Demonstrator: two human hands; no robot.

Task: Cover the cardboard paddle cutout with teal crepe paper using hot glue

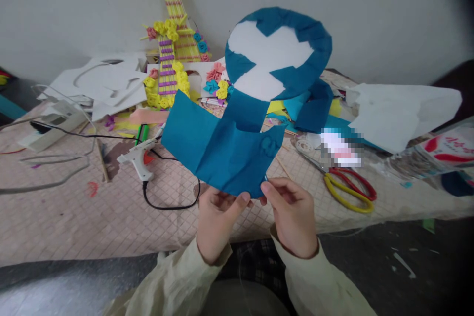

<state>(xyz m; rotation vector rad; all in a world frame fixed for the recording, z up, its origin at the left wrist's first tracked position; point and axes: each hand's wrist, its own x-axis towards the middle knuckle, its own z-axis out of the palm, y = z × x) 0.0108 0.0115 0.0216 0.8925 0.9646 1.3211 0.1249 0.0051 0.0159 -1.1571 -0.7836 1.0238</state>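
Observation:
A sheet of blue paper (222, 153) is held up over the table's front part, creased and slightly curled. My left hand (218, 217) pinches its lower edge, thumb on top. Close by on the right, my right hand (292, 212) grips the same sheet near its lower right corner, thumb and fingers closed. A small thin tip shows by the right thumb, too small to name. Behind the sheet stands a round white piece (259, 59) with blue paper folded over its rim, above a blue strip (246, 111).
A white glue gun (138, 160) with a black cord lies left. Red and yellow scissors (348, 190) and a plastic bottle (437, 153) lie right. Behind are yellow flower-decorated models (168, 69), white cut sheets (107, 81) and a power strip (55, 126).

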